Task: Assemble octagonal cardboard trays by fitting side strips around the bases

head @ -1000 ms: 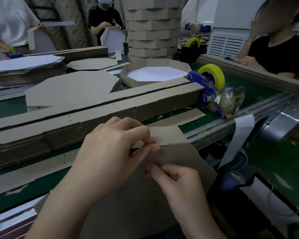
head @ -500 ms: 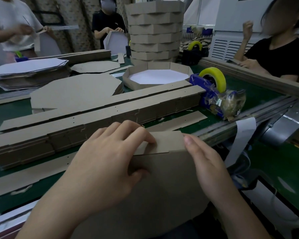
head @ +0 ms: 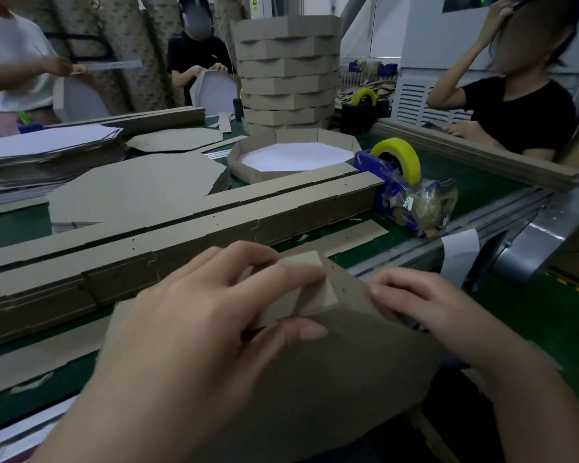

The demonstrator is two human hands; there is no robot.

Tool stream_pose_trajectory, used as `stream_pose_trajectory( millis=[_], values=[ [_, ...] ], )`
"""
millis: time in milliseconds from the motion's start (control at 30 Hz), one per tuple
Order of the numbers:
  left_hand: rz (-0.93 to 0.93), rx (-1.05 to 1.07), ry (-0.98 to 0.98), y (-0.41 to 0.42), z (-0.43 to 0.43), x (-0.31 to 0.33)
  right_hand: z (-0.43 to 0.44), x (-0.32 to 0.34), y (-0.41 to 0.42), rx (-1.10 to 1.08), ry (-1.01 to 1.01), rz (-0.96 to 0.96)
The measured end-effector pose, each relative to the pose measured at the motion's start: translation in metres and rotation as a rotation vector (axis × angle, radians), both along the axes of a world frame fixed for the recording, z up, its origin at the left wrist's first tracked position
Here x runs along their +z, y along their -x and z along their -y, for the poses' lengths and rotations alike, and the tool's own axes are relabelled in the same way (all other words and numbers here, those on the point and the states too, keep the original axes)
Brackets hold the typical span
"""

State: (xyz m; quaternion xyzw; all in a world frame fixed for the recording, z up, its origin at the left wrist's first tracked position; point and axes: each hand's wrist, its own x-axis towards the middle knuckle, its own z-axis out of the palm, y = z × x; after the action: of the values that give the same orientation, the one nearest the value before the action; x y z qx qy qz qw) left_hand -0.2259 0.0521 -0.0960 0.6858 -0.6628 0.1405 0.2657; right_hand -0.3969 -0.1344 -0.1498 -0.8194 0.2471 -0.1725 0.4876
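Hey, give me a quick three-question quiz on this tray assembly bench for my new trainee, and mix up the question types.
1. True or false: the left hand pinches the strip at the edge of the base.
2. What colour is the tape roll? A red, B yellow, C white.
3. Fill in: seen from the worker, the white-lined tray lies in ___ of the tall stack.
Key: 1 true; 2 B; 3 front.
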Motion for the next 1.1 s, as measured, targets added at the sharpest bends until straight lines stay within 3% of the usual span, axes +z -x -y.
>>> stream_pose_trajectory(
  millis=[200,467,600,767,933,1100],
  values=[
    [-0.218,-0.055,0.110,-0.011,-0.018,-0.025,-0.006,0.012,0.016,0.012,0.017,0.275],
    [-0.311,-0.095,0.030,-0.037,-0.034,-0.041,-0.026,-0.007,-0.008,-0.021,0.117,0.284],
    [-0.223,-0.109,-0.055,-0.034,-0.026,-0.030,-0.034,-0.010,-0.019,-0.026,0.161,0.309],
    [0.109,-0.130,-0.162,-0.014,0.004,-0.015,-0.038,-0.008,-0.026,-0.008,0.165,0.338],
    [0.103,-0.131,-0.164,-0.015,0.010,-0.018,-0.021,-0.006,-0.018,0.002,0.008,0.313],
    [0.095,-0.138,-0.171,-0.024,0.013,-0.019,-0.021,-0.016,-0.023,-0.037,0.110,0.308]
  ],
)
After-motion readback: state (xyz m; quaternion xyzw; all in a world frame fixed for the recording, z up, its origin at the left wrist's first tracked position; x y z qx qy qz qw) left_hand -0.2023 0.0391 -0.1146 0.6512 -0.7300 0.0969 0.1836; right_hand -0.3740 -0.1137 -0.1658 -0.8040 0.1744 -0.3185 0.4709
